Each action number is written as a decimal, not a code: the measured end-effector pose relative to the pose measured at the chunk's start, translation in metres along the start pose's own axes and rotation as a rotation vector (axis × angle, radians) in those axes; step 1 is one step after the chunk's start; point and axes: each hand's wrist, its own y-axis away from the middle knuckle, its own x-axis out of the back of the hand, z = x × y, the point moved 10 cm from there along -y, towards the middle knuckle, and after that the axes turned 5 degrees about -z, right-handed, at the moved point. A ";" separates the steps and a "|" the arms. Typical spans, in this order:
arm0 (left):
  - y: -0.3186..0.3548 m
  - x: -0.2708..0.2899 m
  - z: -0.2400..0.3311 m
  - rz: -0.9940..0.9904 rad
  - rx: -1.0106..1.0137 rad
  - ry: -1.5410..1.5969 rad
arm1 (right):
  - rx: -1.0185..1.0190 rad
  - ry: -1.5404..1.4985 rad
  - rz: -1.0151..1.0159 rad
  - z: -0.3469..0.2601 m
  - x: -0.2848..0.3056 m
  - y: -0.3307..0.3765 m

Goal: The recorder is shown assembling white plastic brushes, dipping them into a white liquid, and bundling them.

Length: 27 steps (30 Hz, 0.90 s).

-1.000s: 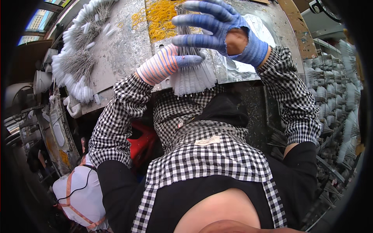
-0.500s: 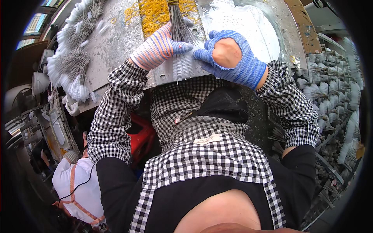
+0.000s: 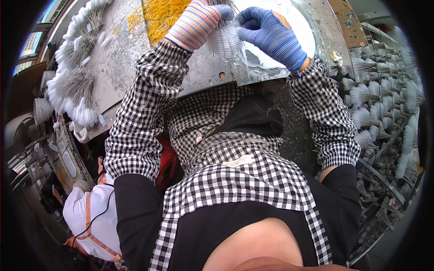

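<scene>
My left hand [image 3: 197,26], in an orange, white and blue striped knit glove, grips a bundle of thin wire brushes [image 3: 228,41]. Their white bristle ends point toward me, and the grey wire stems run up past the glove. Close against the right side of the bristles is my right hand [image 3: 273,39], in a blue knit glove with a hole at its back. Its fingers are bent inward around the edge of the bundle; whatever lies between them is hidden. Beneath the bundle is the metal worktable [image 3: 199,74].
Yellow rubber rings [image 3: 158,22] lie in a heap left of my hands. Bundles of white brushes [image 3: 74,83] line the table's left edge. At right is a white round surface [image 3: 303,27]; brush bundles [image 3: 366,117] fill a rack beyond. A co-worker [image 3: 92,217] is at lower left.
Both hands and the brush bundle have moved up and away from me in the picture, the bundle also slightly right. My right hand has turned, so the glove's hole shows less.
</scene>
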 end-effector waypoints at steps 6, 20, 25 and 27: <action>-0.008 -0.078 0.063 -0.122 -0.741 -0.982 | 0.126 0.445 -0.053 0.041 0.011 -0.012; -0.010 -0.109 0.014 -0.270 -0.839 -1.686 | -0.011 0.183 -0.073 0.120 -0.030 -0.005; -0.013 -0.107 0.011 -0.292 -0.839 -1.666 | -0.053 0.208 -0.092 0.127 -0.034 -0.006; -0.017 -0.106 0.015 -0.271 -0.856 -1.652 | -0.029 0.215 -0.077 0.126 -0.031 -0.010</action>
